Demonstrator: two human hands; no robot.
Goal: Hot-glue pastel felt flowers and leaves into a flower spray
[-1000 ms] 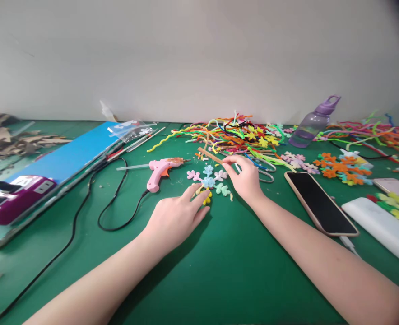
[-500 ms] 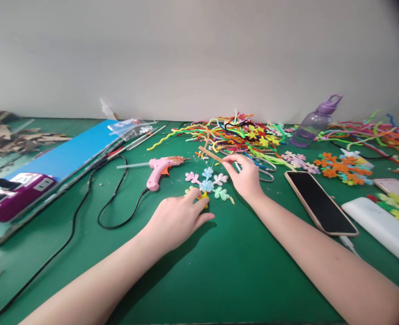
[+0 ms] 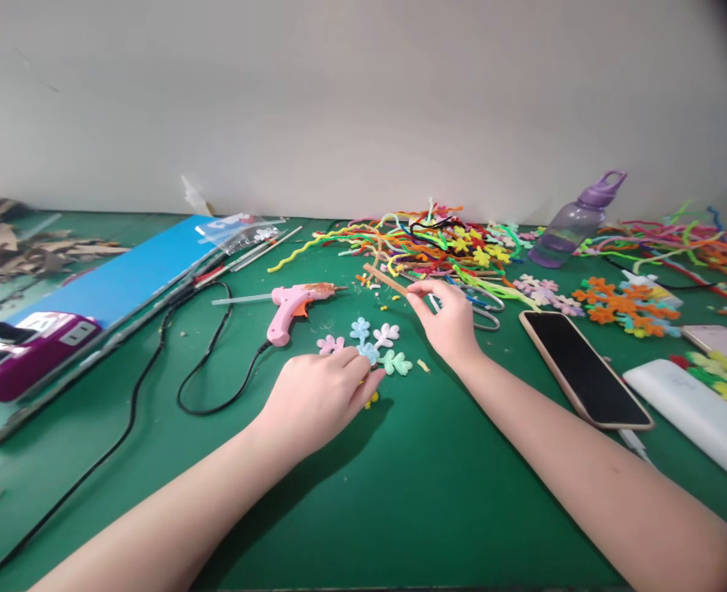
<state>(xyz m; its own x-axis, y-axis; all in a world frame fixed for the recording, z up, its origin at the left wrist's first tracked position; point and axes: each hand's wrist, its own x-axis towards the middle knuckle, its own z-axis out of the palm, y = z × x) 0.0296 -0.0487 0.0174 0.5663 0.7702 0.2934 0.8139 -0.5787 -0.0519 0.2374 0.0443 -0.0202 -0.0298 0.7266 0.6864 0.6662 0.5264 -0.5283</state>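
Observation:
My left hand is closed over the near side of a fuzzy pipe-cleaner flower. Its pink, blue, white and green petals stick out beyond my knuckles, and a bit of yellow shows under the thumb. The fingertips are hidden beneath the hand. Between thumb and fingers, my right hand pinches a thin flat brown strip, held at a slant above the table. To the left lies a pink hot glue gun with a clear glue stick in its back, its nozzle pointing right.
A heap of coloured pipe cleaners lies at the back, with a purple water bottle beside it. On the right are a phone, a white power bank and an orange flower cluster. A purple power strip and blue board lie left.
My left hand has closed on the flower and drawn it toward me and a little left, off the table spot near the strip. My right hand has hardly moved.

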